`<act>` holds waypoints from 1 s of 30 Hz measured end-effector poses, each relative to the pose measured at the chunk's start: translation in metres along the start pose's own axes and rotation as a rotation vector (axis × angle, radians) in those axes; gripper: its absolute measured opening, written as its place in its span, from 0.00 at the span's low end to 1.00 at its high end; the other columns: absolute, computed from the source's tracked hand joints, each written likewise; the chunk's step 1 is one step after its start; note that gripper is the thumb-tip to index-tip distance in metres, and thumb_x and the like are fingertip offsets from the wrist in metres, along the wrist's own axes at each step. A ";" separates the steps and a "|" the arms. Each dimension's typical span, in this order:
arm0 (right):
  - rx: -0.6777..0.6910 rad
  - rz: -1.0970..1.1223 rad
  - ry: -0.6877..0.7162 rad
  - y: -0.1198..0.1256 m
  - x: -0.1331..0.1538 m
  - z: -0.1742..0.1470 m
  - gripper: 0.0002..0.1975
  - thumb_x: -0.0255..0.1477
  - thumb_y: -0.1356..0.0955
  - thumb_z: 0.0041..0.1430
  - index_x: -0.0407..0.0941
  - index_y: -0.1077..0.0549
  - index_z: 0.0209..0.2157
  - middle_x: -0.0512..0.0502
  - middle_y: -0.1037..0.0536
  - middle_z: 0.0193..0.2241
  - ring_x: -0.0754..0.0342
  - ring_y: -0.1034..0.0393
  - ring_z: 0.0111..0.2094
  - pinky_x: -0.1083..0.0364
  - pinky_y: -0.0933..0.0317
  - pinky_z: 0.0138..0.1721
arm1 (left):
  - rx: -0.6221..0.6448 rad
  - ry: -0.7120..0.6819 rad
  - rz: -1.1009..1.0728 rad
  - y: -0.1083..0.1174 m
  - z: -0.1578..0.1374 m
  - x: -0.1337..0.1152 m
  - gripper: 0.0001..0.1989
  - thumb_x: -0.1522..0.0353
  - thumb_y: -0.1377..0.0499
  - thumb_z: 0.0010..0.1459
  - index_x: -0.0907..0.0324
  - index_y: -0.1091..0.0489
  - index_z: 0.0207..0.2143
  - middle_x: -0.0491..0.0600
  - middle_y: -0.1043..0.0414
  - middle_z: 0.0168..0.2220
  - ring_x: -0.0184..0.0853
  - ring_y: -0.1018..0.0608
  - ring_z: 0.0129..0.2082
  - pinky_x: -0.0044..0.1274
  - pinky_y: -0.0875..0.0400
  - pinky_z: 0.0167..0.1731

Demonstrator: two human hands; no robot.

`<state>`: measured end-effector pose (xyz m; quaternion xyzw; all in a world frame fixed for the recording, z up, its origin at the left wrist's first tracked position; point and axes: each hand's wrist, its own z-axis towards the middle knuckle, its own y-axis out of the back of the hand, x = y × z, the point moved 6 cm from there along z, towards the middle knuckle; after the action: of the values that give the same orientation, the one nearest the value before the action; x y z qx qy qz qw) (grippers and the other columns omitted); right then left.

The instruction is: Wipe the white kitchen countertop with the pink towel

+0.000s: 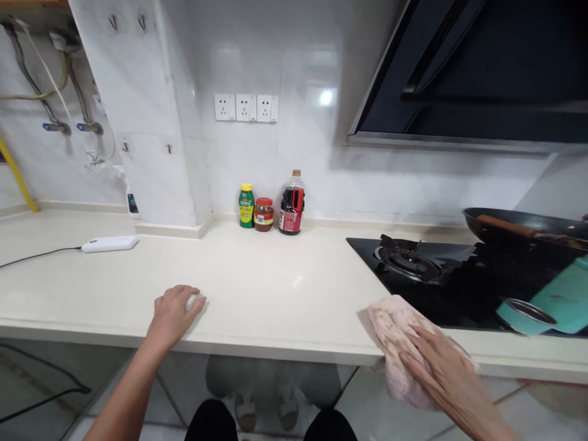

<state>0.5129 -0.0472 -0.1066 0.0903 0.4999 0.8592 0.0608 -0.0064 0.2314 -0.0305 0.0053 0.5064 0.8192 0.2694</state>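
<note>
My left hand (177,311) rests low over the white countertop (275,288), fingers curled around a small white object (193,301). Most of that object is hidden by the fingers, and its kind cannot be made out. On the right, my right hand (436,366) presses on a stained pale pink cloth (397,327). The cloth lies partly on the counter by the front corner of the stove and hangs over the counter's edge.
A black gas stove (450,288) carries a wok (528,223) and a turquoise container (563,297). Along the wall stand a green bottle (247,207), a red-lidded jar (263,215) and a dark sauce bottle (292,205). A corded white device (109,244) lies left; a range hood (482,73) overhangs.
</note>
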 end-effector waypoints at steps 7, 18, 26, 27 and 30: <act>0.015 -0.118 0.192 -0.002 -0.015 -0.006 0.35 0.54 0.33 0.58 0.51 0.36 0.62 0.39 0.36 0.63 0.36 0.40 0.61 0.38 0.41 0.56 | -0.010 -0.044 0.021 -0.004 -0.001 0.000 0.19 0.55 0.49 0.64 0.56 0.25 0.45 0.55 0.24 0.50 0.50 0.27 0.55 0.39 0.36 0.52; -0.116 -0.268 0.317 0.003 0.013 -0.005 0.32 0.38 0.36 0.58 0.45 0.41 0.63 0.31 0.35 0.60 0.27 0.41 0.58 0.36 0.40 0.47 | 0.018 -0.063 0.028 -0.007 -0.002 -0.005 0.19 0.56 0.49 0.65 0.57 0.26 0.46 0.56 0.25 0.50 0.49 0.28 0.55 0.39 0.38 0.53; 0.110 -0.177 0.343 -0.007 0.167 0.035 0.42 0.33 0.21 0.46 0.46 0.36 0.62 0.32 0.34 0.59 0.27 0.40 0.55 0.34 0.41 0.52 | 0.027 -0.034 0.013 -0.002 -0.003 -0.009 0.19 0.55 0.48 0.63 0.57 0.26 0.44 0.56 0.26 0.50 0.51 0.28 0.54 0.42 0.37 0.53; 0.170 -0.115 0.344 -0.011 0.194 0.043 0.42 0.31 0.21 0.46 0.46 0.35 0.62 0.30 0.34 0.59 0.26 0.39 0.54 0.32 0.41 0.52 | 0.034 -0.034 0.011 -0.001 -0.003 -0.009 0.19 0.55 0.48 0.63 0.57 0.26 0.44 0.56 0.26 0.50 0.51 0.28 0.54 0.42 0.37 0.53; 0.271 0.045 0.400 -0.020 0.280 0.065 0.48 0.31 0.18 0.40 0.42 0.36 0.62 0.26 0.34 0.58 0.25 0.38 0.52 0.29 0.41 0.50 | 0.030 -0.047 -0.005 0.001 -0.004 -0.010 0.19 0.55 0.48 0.64 0.57 0.26 0.44 0.55 0.25 0.49 0.50 0.27 0.54 0.41 0.36 0.53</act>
<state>0.2537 0.0719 -0.0661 -0.0633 0.6105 0.7863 -0.0711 0.0008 0.2232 -0.0291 0.0275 0.5120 0.8105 0.2831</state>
